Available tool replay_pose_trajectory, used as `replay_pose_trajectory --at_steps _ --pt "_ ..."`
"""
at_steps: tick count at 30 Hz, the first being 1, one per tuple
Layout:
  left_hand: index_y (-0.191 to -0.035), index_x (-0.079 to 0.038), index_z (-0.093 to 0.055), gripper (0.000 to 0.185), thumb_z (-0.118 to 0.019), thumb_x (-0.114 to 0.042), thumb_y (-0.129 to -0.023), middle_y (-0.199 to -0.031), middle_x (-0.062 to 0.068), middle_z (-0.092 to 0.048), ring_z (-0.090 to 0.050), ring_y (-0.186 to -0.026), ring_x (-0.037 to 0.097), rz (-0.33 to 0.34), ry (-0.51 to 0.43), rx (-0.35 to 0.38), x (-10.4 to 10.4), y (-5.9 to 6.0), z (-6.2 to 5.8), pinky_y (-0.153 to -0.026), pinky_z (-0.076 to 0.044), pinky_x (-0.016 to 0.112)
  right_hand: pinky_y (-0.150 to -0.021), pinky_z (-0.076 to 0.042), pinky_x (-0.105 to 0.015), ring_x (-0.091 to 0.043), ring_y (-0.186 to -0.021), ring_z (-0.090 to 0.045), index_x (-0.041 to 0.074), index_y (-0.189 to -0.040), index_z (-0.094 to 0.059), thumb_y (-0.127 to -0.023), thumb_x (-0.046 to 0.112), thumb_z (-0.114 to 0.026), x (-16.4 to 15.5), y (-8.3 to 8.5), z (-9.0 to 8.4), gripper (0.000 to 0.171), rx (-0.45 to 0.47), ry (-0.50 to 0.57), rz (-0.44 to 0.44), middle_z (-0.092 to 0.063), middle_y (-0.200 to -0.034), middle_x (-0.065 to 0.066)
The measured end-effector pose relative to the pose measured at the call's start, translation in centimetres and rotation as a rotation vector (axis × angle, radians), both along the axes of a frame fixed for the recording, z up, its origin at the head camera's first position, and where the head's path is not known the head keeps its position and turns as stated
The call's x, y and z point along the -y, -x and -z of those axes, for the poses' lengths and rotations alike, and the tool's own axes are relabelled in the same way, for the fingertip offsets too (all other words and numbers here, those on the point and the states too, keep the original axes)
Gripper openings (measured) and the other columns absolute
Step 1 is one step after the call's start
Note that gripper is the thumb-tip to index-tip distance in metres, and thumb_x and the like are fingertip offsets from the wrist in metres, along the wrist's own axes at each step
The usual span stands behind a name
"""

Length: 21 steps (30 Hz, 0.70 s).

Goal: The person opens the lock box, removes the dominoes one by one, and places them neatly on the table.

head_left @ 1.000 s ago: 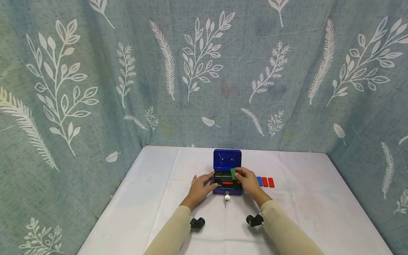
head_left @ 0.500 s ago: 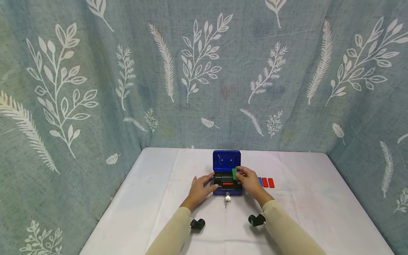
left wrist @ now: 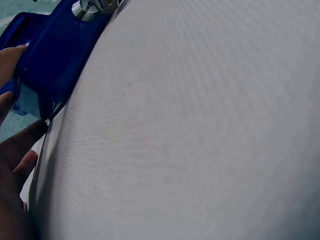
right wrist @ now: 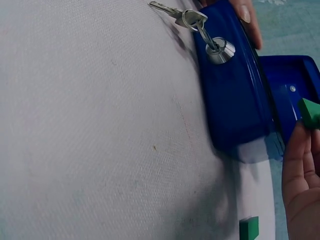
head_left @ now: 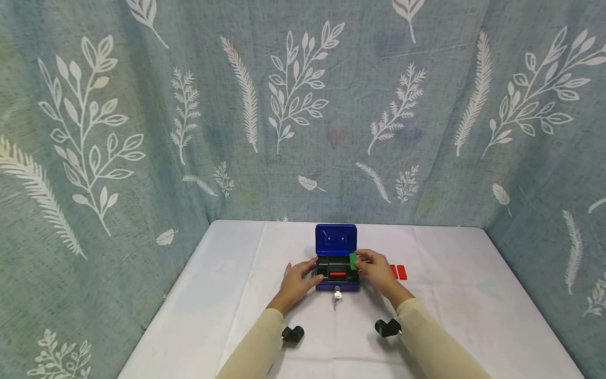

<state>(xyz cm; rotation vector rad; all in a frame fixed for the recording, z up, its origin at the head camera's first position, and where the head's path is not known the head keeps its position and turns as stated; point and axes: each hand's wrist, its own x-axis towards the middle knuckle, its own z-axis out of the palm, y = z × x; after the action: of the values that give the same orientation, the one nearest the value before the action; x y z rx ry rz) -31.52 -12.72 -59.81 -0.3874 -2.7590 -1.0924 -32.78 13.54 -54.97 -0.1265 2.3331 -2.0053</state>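
Observation:
A small blue cash box (head_left: pixel 337 287) stands on the table with its lid up and a black compartment tray inside. My right hand (head_left: pixel 377 268) pinches a green block (head_left: pixel 353 261) at the tray's right side; the same green block (right wrist: pixel 310 113) shows between the fingers in the right wrist view. A red block (head_left: pixel 337 273) lies in the tray's front middle compartment. My left hand (head_left: pixel 296 282) rests on the box's left side, thumb at the front corner and fingers reaching toward the back; in the left wrist view, fingers (left wrist: pixel 22 145) touch the box's end.
Keys (right wrist: pixel 192 19) hang from the lock on the box's front. Right of my right hand lie red blocks (head_left: pixel 402 272). Another green block (right wrist: pixel 249 228) is on the table in the right wrist view. A leaf-patterned curtain (head_left: pixel 303 105) rises behind the white-covered table.
My right hand has moved a little to the right with the green block, toward the tray's right edge. It now covers the blue block on the table. The left hand has stayed put.

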Motion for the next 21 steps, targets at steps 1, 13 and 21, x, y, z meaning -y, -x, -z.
replay_pose_trajectory --at_steps 1,13,21 --pt "-0.142 -0.028 -0.053 0.064 -0.064 -0.056 -0.085 -0.132 -0.004 -0.060 -0.048 -0.129 0.021 0.000 0.000 0.003 0.0 0.0 0.0 -0.115 -0.004 0.055 -0.076 -0.057 -0.034 -0.021 -0.086 -0.060 -0.002 -0.123 -0.063 -0.092 0.000 -0.062 -0.1 0.0 0.0 0.031 0.006 -0.008 0.005 -0.061 -0.100 -0.013" --pt "-0.141 -0.026 -0.054 0.063 -0.065 -0.054 -0.085 -0.132 -0.002 -0.060 -0.049 -0.128 0.023 0.007 -0.013 -0.022 0.1 -0.1 -0.2 -0.114 -0.005 0.057 -0.083 -0.055 -0.040 -0.021 -0.088 -0.059 -0.003 -0.124 -0.062 -0.091 0.003 -0.062 -1.7 -0.4 -0.4 0.033 0.066 0.036 0.048 -0.062 -0.103 -0.013" --pt "-0.141 -0.027 -0.054 0.064 -0.064 -0.055 -0.085 -0.132 -0.002 -0.060 -0.049 -0.128 0.024 0.008 -0.013 -0.015 0.0 -0.2 -0.2 -0.114 -0.005 0.057 -0.080 -0.055 -0.039 -0.020 -0.085 -0.059 -0.006 -0.124 -0.060 -0.092 0.001 -0.061 -2.3 -0.7 -0.5 0.033 0.086 0.021 0.056 -0.062 -0.103 -0.014"
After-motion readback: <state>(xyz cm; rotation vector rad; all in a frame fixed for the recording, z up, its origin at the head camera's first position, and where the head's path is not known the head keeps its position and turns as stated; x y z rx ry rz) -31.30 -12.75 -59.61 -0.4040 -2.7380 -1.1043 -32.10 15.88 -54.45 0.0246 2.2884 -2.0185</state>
